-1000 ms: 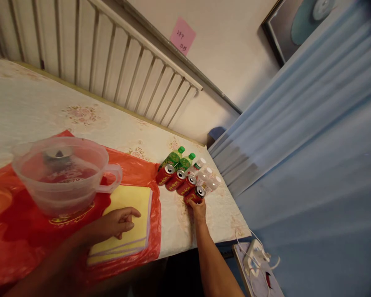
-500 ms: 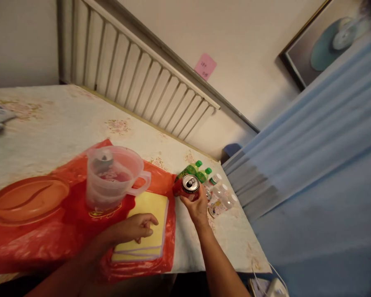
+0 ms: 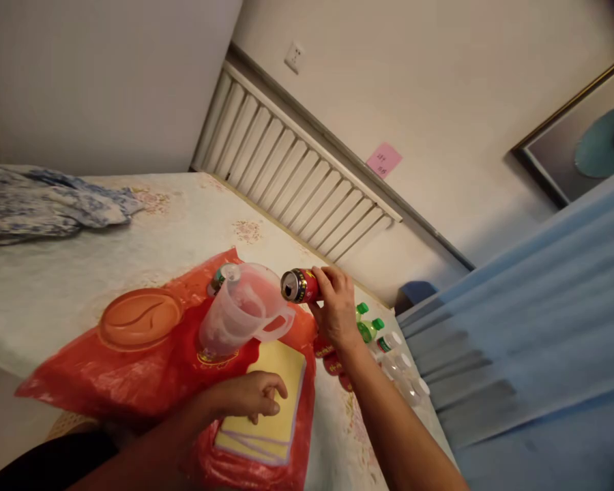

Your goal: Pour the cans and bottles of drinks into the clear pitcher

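Remotely, my right hand grips a tilted can near the jug, left hand empty; the next move likely needs steadiness.

The held can has a bare metal end and glossy printed sides. The pitcher is translucent, smooth plastic; the orange lid, smooth opaque plastic. Shiny, crinkled plastic film forms the red bag. The yellow sheets look like matt cloth; the pink note, paper.
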`<action>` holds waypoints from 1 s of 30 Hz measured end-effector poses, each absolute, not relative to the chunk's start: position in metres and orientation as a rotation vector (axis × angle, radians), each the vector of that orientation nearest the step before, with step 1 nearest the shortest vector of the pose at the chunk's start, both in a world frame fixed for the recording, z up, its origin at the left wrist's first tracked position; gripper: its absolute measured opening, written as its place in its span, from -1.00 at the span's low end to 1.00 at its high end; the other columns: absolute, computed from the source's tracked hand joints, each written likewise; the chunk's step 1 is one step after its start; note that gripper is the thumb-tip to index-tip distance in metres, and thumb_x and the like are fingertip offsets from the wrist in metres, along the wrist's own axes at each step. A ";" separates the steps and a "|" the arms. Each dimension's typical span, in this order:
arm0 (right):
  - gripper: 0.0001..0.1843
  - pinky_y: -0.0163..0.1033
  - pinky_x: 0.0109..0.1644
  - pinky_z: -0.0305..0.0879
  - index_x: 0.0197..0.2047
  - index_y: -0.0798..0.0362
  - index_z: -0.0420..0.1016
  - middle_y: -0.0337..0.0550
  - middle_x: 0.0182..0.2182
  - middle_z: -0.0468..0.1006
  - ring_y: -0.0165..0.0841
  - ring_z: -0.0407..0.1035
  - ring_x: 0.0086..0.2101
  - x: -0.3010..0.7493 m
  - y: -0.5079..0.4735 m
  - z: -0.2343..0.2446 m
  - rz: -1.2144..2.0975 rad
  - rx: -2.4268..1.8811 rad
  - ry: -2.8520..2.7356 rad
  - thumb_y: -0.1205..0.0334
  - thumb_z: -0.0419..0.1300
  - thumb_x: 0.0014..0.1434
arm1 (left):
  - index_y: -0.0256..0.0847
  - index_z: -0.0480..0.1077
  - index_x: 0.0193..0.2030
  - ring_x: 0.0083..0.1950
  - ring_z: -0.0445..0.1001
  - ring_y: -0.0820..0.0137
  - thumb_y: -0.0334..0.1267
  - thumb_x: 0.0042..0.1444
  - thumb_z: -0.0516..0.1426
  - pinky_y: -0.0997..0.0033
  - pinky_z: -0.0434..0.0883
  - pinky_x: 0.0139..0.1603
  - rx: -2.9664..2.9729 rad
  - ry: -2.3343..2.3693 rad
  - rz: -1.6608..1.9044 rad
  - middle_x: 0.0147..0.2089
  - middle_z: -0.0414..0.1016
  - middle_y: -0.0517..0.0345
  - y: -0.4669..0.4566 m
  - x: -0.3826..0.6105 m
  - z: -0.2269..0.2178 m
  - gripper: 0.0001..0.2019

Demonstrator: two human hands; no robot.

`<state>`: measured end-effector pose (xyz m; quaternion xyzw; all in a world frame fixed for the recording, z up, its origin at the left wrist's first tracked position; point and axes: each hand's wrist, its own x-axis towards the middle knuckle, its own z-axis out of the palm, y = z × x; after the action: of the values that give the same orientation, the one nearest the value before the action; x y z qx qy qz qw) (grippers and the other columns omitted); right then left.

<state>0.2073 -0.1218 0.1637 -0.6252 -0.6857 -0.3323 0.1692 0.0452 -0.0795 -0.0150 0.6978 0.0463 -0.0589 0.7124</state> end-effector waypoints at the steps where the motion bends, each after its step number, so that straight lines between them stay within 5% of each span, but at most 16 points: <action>1: -0.42 0.10 0.19 0.23 0.27 -0.01 0.31 0.05 0.04 0.40 -0.09 0.25 0.05 0.206 -0.119 0.168 -0.986 -1.768 -1.972 0.37 0.20 0.18 | -0.21 0.39 0.02 -0.26 0.35 0.33 -0.21 -0.14 0.17 0.41 0.37 -0.36 1.546 0.101 -0.123 -0.24 0.28 0.18 -0.079 0.044 -0.015 -0.51; 30: -0.46 0.12 0.23 0.19 0.28 -0.07 0.31 0.04 0.10 0.38 -0.09 0.17 0.15 0.202 -0.100 0.204 -1.348 -1.555 -2.296 0.47 0.10 0.28 | -0.20 0.44 -0.07 -0.37 0.31 0.43 -0.28 -0.15 0.19 0.43 0.38 -0.40 1.513 0.111 -0.057 -0.34 0.25 0.26 -0.078 0.041 -0.020 -0.59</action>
<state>0.2024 -0.0999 0.2038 -0.5042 -0.7443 -0.4369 0.0290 0.0414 -0.0781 -0.0198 0.6860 0.0505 -0.0261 0.7254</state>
